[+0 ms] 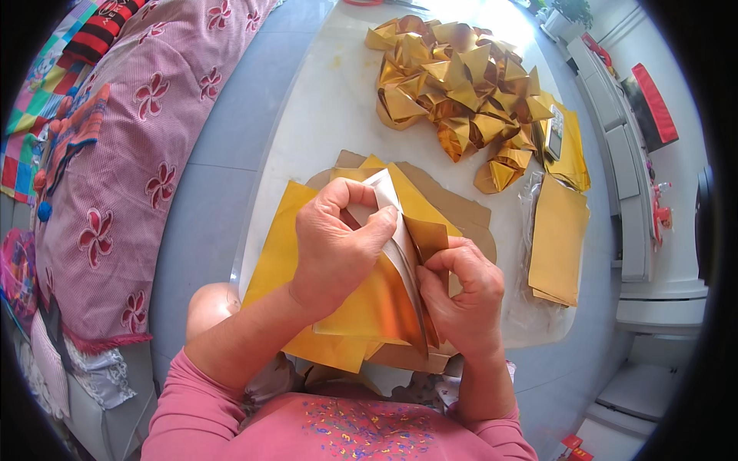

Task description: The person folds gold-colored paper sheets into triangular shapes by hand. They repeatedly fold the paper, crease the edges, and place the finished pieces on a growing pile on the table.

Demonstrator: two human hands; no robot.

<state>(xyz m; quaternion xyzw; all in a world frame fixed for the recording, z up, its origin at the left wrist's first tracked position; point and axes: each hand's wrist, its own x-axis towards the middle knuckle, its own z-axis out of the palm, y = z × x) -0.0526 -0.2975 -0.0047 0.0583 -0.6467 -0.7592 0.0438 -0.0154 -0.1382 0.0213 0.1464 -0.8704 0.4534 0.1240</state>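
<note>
A sheet of metallic gold paper (398, 299), partly folded, stands up between my two hands, its pale inner side showing near the top. My left hand (346, 242) pinches its upper fold between thumb and forefinger. At its right edge, the fingers of my right hand (467, 288) grip a folded flap. Several flat gold sheets (282, 242) lie beneath, over a piece of brown cardboard (473, 216) on the table. Beyond my hands sits a heap of folded gold paper pieces (461, 86).
To the right lie a stack of tan paper (559, 242), clear plastic wrap (527, 201) and a phone-like device (554, 133) on more gold sheets (571, 155). Red-handled scissors (364, 2) rest at the far edge. A sofa with a pink cover (127, 190) stands left.
</note>
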